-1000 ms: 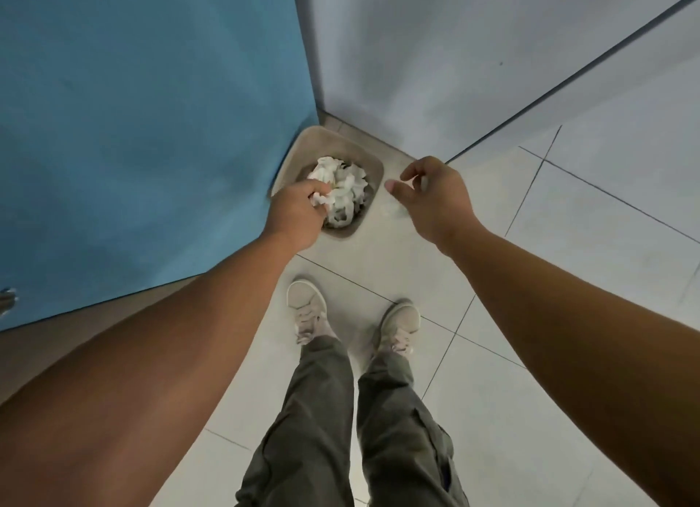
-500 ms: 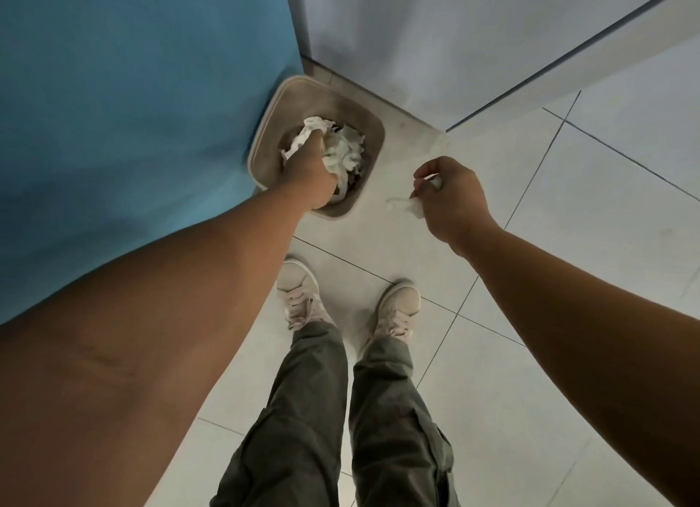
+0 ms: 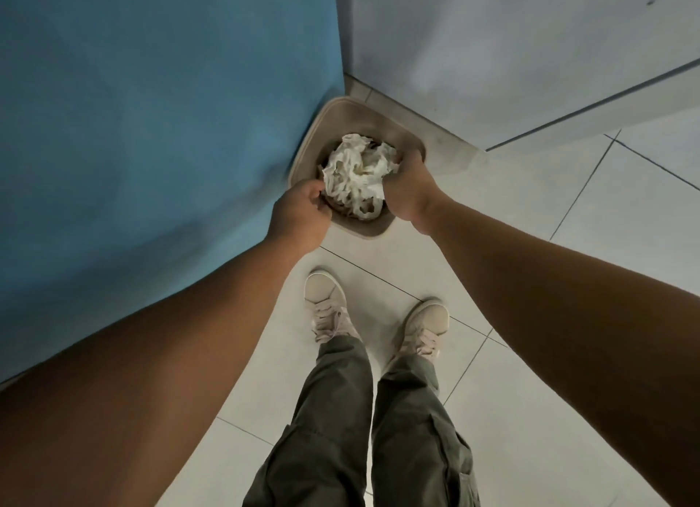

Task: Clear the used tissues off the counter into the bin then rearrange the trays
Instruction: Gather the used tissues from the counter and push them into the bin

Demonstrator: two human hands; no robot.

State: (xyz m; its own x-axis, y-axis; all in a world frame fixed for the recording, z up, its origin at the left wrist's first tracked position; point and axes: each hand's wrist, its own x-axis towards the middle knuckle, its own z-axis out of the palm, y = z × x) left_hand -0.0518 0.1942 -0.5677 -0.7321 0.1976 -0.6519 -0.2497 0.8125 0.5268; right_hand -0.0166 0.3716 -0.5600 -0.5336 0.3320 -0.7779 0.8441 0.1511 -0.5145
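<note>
A beige bin [image 3: 411, 137] stands on the floor in the corner, heaped with crumpled white tissues [image 3: 356, 175]. Both hands are down at the bin's mouth. My left hand [image 3: 301, 213] is at the left edge of the heap, fingers and thumb curled onto the tissues there. My right hand [image 3: 411, 186] is on the right side of the heap, and its curled fingers dig into the tissues, so the fingertips are hidden. The counter and the trays are out of view.
A blue panel [image 3: 151, 127] rises on the left, touching the bin. A pale grey wall [image 3: 492, 44] closes the corner behind it. My two shoes [image 3: 325, 298] stand on the white tiled floor [image 3: 606, 222] just in front of the bin.
My right hand has moved left from beside the bin onto the tissue heap, carrying its tissue there. My left hand has shifted from the top of the heap to its left edge.
</note>
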